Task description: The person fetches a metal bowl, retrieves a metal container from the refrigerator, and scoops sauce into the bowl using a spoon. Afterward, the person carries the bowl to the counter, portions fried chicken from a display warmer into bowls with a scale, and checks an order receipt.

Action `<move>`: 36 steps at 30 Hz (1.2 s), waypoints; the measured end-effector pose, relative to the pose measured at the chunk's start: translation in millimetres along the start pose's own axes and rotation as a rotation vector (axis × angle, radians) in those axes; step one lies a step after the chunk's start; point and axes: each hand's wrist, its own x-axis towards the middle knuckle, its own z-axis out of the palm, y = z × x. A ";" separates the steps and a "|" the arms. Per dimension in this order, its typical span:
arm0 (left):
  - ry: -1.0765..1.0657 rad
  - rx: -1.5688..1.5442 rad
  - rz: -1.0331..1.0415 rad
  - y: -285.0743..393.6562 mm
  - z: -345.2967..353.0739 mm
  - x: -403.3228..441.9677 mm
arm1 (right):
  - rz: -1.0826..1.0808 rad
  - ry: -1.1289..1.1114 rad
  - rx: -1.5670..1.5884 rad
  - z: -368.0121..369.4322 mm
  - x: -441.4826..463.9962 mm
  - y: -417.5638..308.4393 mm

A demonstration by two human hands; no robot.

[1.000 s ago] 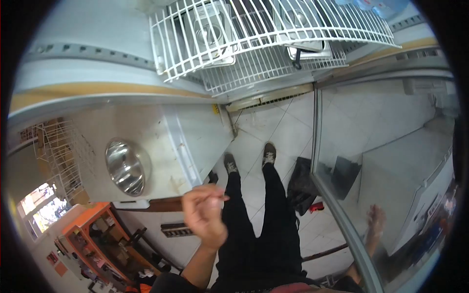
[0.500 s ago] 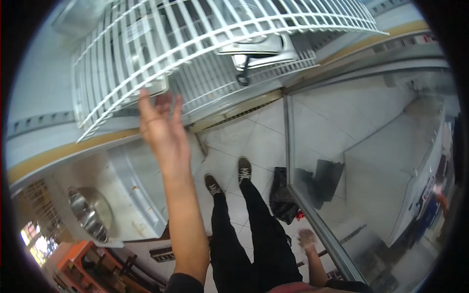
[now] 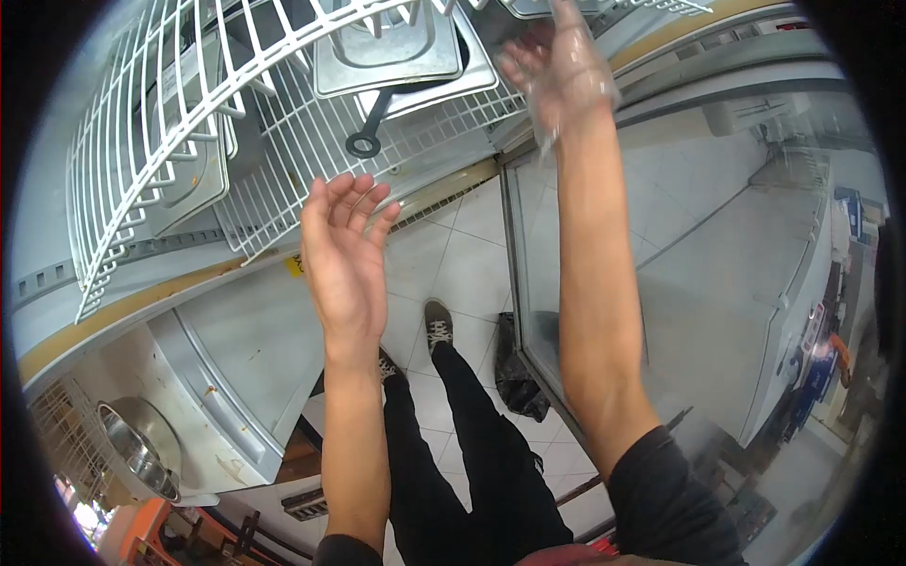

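Observation:
My left hand (image 3: 349, 250) is raised below the wire shelves, palm turned up and fingers loosely curled with nothing in them. My right hand (image 3: 566, 85), in a clear plastic glove, reaches up to the upper shelf's right part, fingers apart and slightly blurred. Its fingertips are near the edge of a metal container (image 3: 533, 8); whether they touch it I cannot tell. A lidded metal pan (image 3: 387, 52) sits on the lower wire rack (image 3: 274, 165). From it sticks out a black utensil handle with a ring end (image 3: 363, 144). Another metal container (image 3: 193, 184) stands at the left.
The white wire upper shelf (image 3: 156, 141) juts out overhead at the left. A glass door (image 3: 679, 283) stands open on the right. A steel bowl (image 3: 142, 448) rests at the lower left, near an orange object (image 3: 142, 533). A black bag (image 3: 519, 377) lies on the tiled floor.
My right hand has come up from low beside my legs to the upper shelf. My left hand has drawn back from the shelf edge. The view has shifted, showing more of the pan.

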 end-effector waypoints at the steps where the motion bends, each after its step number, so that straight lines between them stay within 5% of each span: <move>1: 0.010 -0.004 -0.020 -2.0 -4.2 -3.4 | -0.027 -0.020 -0.012 -4.5 3.1 0.9; 6: 0.101 -0.006 -0.191 -26.5 -44.7 -46.0 | -0.167 -0.138 -0.059 17.2 -6.2 -18.0; 9: 0.191 -0.052 -0.331 -48.6 -78.4 -87.7 | -0.030 0.135 0.021 35.8 -20.5 -27.0; 15: 0.330 -0.057 -0.577 -74.5 -133.4 -153.5 | -0.287 0.116 -0.075 19.6 -46.8 -33.0; 20: 0.340 -0.085 -0.608 -76.5 -149.2 -171.0 | -0.358 0.081 -0.084 -19.4 -37.3 -39.5; 31: 0.348 -0.148 -0.620 -70.4 -175.6 -182.9 | -0.468 0.119 -0.027 14.5 -90.1 -38.4; 36: 0.349 -0.162 -0.628 -74.6 -187.4 -188.1 | -0.457 0.134 0.026 -7.5 -32.4 -19.7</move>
